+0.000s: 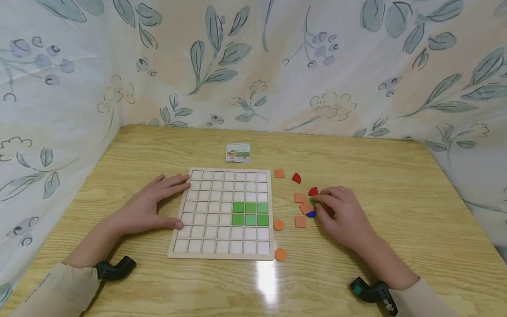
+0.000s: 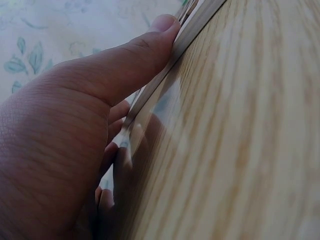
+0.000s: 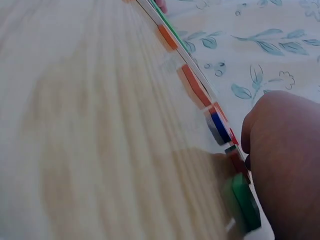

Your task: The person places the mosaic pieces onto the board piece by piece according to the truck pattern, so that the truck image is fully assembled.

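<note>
A wooden grid board (image 1: 210, 255) lies on the table, with a block of several green tiles (image 1: 250, 207) in its right-hand cells. My left hand (image 1: 148, 204) rests at the board's left edge, fingers spread and thumb on the frame; the thumb (image 2: 145, 50) presses that edge in the left wrist view. To the right of the board, my right hand (image 1: 344, 215) pinches a green piece (image 1: 313, 202) between thumb and index finger. Its shape is mostly hidden. Close by the fingertips are a blue piece (image 1: 311, 214), a red quarter-round (image 1: 313, 191) and an orange square (image 1: 306, 208).
More orange squares (image 1: 300, 221) and a red quarter-round (image 1: 296, 178) lie right of the board. Two orange discs (image 1: 280, 254) sit along its right edge. A picture card (image 1: 238, 152) lies behind the board. Floral cloth (image 1: 253, 66) hangs around the table.
</note>
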`<state>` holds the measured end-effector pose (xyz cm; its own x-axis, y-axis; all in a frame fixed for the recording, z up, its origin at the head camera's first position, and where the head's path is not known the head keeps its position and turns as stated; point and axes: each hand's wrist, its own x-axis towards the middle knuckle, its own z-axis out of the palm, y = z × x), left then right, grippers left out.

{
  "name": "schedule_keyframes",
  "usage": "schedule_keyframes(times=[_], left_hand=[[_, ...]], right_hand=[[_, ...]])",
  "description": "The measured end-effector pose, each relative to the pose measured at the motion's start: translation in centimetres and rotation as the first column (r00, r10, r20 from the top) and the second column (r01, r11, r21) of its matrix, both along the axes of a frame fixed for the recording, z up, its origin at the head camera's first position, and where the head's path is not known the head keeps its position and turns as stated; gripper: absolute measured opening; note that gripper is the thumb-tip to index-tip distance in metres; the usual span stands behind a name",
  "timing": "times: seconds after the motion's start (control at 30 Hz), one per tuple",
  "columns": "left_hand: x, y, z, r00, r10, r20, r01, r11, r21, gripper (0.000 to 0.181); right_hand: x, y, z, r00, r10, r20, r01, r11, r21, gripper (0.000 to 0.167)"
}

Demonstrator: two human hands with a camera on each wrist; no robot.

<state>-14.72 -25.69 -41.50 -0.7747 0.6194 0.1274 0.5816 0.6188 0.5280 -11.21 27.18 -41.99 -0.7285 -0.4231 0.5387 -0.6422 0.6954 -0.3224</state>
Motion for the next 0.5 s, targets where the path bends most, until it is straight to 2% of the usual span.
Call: schedule_keyframes(times=[0.5], left_hand=[[0.0, 0.1, 0.1, 1.000, -0.007, -0.011, 0.007, 1.000, 0.002, 0.100]], right_hand=[[0.5, 3.2, 0.1, 0.995, -0.098, -0.007, 0.098, 0.995, -0.002, 0.022]])
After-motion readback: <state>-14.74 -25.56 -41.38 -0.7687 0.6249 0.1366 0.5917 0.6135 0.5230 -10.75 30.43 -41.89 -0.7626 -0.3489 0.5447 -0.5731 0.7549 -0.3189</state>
